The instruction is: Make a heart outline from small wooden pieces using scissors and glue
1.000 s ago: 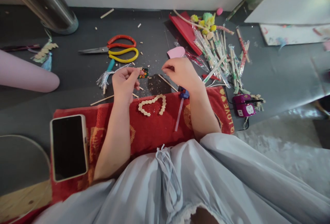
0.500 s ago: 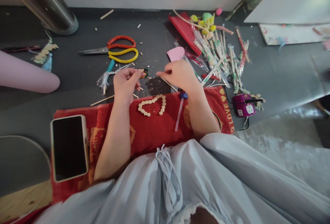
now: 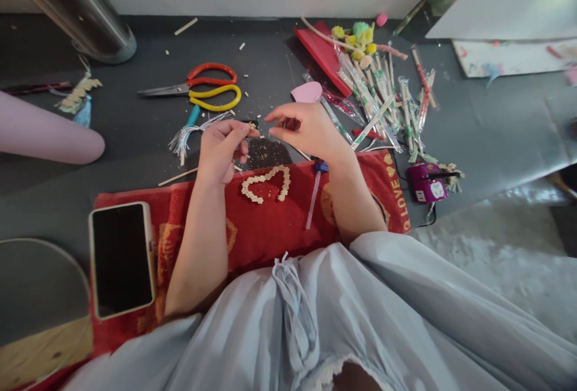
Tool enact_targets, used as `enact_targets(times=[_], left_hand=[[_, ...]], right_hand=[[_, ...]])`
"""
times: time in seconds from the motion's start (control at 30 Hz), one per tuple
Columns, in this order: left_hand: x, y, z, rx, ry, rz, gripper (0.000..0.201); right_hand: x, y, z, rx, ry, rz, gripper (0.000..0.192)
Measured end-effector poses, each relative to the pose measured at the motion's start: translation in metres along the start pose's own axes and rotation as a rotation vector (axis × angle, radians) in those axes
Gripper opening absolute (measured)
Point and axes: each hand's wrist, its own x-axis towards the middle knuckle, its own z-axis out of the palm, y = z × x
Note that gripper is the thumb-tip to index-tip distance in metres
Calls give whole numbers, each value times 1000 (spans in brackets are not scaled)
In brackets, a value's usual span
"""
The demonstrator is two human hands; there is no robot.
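while the left hand pinches a tiny pale wooden bit steady at its fingertips, the right hand hovers just beside, fingers loosely spread, holding nothing. below both, a heart-shaped outline of pale wooden bits lies on the red patterned cloth, close for fitting.

Cloth spread on floor, across the person's lap edge. On cloth: phone at far left, heart outline of small pieces in the middle, pen just right of it. Left hand and right hand raised side by side above cloth's far edge, fingertips nearly meeting. Behind the hands on floor: scissors; tassel left of left hand. Right of right hand: heap of wrapped sticks, folder behind it. Small device at cloth's right end. Metal post far left rear. Another person's limb at left edge.
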Motion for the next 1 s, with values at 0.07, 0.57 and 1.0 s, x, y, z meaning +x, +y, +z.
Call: enact_targets(times=[0.07, 0.57, 1.0], left_hand=[[-2, 2, 0, -9, -45, -15, 23], [-9, 4, -5, 88, -364, -60, 31], [-6, 2, -3, 41, -257, -48, 34]], right_hand=[[-1, 0, 1, 89, -7, -94, 26], [-1, 0, -5, 194, -139, -394, 25], [-1, -5, 1, 75, 53, -315, 18]])
